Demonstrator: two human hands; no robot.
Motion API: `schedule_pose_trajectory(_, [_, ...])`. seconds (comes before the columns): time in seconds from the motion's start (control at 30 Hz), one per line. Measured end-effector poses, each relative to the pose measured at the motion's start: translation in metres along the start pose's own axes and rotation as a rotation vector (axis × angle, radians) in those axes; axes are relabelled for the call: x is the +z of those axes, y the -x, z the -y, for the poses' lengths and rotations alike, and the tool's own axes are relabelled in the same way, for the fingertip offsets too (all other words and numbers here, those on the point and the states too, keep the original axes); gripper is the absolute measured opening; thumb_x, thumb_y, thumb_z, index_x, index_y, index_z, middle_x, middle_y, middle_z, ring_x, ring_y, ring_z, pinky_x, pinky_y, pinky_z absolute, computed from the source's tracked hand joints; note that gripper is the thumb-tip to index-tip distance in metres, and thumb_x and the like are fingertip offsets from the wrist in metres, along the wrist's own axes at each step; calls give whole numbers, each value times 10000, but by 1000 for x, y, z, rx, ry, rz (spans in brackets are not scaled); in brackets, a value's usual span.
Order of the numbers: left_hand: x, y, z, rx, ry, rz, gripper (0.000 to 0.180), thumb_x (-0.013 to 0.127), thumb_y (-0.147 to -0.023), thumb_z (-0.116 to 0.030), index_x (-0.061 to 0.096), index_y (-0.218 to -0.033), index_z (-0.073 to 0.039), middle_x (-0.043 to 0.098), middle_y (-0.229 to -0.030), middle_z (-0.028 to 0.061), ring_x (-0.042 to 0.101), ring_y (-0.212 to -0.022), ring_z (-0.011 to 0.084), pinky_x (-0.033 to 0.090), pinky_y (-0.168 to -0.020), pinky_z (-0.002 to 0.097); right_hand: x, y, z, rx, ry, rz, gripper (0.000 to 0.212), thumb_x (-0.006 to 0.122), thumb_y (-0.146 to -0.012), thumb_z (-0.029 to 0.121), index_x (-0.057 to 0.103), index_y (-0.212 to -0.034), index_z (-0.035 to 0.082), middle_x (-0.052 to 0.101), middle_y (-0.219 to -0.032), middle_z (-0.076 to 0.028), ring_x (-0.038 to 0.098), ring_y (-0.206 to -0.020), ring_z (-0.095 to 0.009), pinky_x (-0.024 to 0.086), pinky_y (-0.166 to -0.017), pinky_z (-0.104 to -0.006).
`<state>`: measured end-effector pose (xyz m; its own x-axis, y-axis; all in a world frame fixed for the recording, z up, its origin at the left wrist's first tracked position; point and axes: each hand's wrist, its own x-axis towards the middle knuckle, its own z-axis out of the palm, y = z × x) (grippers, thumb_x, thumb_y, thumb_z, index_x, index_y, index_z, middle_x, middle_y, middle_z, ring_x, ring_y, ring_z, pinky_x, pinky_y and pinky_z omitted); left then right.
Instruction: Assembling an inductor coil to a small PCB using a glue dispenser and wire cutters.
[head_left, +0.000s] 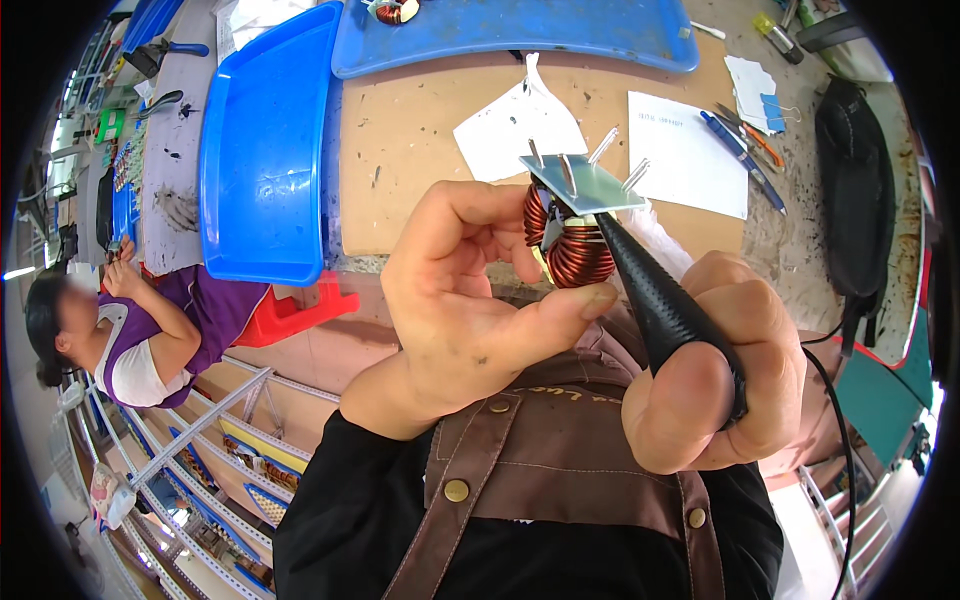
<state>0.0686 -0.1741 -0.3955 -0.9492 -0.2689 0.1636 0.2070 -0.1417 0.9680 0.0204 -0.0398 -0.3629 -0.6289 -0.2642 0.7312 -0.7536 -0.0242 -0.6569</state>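
My left hand (450, 300) is closed on a toroidal coil (583, 256) wound with copper-coloured wire, pinching it between thumb and fingers above the table's near edge. A pale green square board (590, 185) sits on the coil's upper side, with several silvery wire leads standing up through it. In my right hand (735, 360) is a black tapered tool (655, 290) with a textured surface, the fingers wrapped round its thick end. Its narrow tip meets the underside edge of the board beside the windings; whether it touches the wire is hidden.
A blue tray (211, 170) stands at left; a second blue tray (520, 60) at the back bears another coil (393, 10). White papers (690, 150), pens (745, 160) and a black pouch (852, 190) lie right. A co-worker (150, 340) sits at far left near a red stool (300, 312).
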Motion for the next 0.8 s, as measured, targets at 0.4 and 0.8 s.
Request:
schedule_pose_trajectory(0.4, [1,1,1,13,9,-26,542,783,-587,-52,454,-1011,31,561,-868,54,457,-673,62,403,-639,196,-3,-1,1,0,11,45,136,429,-696,-8,298,-658,-10,378,-537,-125,307,-380,-146,230,-351,-279])
schedule_pose_trajectory(0.8, [1,1,-3,4,18,-37,538,792,-573,-53,465,-992,35,563,-835,45,449,-663,58,396,-618,188,-3,0,0,-11,59,29,163,436,-746,14,297,-662,0,348,-517,-105,263,-367,-129,201,-342,-278])
